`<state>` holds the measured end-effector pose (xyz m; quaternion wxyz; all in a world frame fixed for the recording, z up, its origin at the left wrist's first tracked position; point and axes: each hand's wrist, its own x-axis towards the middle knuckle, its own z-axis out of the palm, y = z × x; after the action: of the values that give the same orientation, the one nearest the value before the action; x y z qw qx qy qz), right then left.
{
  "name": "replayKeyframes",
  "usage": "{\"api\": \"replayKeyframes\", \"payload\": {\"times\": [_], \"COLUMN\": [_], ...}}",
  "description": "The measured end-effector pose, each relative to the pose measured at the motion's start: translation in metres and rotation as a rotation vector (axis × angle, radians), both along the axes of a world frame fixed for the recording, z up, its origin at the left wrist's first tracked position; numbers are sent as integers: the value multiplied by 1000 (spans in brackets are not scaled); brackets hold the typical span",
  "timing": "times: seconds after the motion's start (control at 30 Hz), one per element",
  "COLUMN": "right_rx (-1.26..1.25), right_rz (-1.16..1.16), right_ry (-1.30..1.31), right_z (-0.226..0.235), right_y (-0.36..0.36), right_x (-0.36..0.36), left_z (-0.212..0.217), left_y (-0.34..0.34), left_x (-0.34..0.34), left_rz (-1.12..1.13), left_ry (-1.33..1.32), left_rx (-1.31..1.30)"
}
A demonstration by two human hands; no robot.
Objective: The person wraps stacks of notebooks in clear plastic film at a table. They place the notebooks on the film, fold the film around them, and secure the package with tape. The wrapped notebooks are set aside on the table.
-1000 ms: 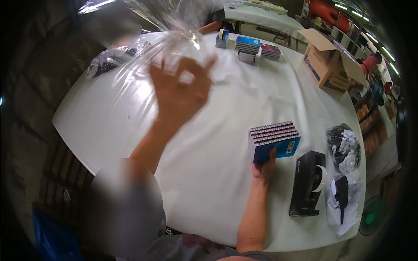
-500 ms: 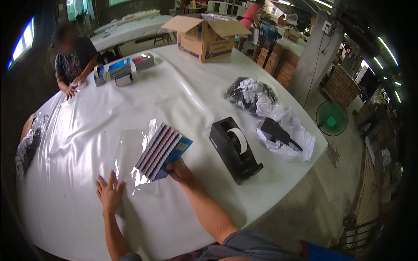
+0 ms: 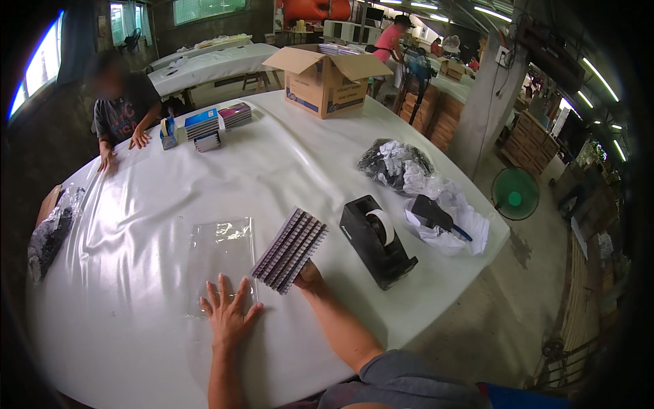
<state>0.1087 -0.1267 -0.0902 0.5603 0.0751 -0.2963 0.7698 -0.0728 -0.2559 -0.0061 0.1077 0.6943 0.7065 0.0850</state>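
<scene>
A stack of small spiral notebooks [image 3: 291, 251] is held up at an angle, its wire bindings turned upward. My right hand [image 3: 310, 275] grips the stack from its lower right side, the fingers partly hidden behind it. To the left, a clear plastic bag [image 3: 212, 249] lies flat on the white-covered table [image 3: 136, 327]. Spread over the bag's lower part is my left hand [image 3: 229, 317], fingers apart and holding nothing. Close by on the right stands a black tape dispenser [image 3: 375, 238] with a roll of tape.
Crumpled white paper and plastic [image 3: 453, 211] lie near the right edge, a dark handled tool [image 3: 432, 215] on top. An open cardboard box [image 3: 327, 85] stands at the far edge. Stacked notebooks [image 3: 203, 123] and a small tape dispenser [image 3: 167, 133] sit near a person [image 3: 126, 102] far left.
My right hand has carried the notebooks rightward and turned them, so the blue cover no longer shows. My left hand has slid rightward onto the plastic bag. The head view has shifted slightly.
</scene>
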Motion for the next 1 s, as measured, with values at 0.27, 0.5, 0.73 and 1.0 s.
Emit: {"api": "replayKeyframes", "payload": {"times": [0.27, 0.5, 0.73, 1.0], "right_rx": [-32, 85, -99, 46], "right_rz": [104, 48, -190, -478], "right_ry": [-53, -157, -46, -64], "right_z": [4, -6, 29, 40], "right_y": [0, 0, 0, -150], "right_x": [3, -4, 3, 98], "left_z": [-4, -5, 19, -15], "left_y": [-3, -4, -7, 9], "left_x": [-9, -5, 21, -7], "left_rz": [-41, 92, -91, 367], "left_ry": [-112, -108, -34, -54], "left_rx": [-37, 103, -133, -73]}}
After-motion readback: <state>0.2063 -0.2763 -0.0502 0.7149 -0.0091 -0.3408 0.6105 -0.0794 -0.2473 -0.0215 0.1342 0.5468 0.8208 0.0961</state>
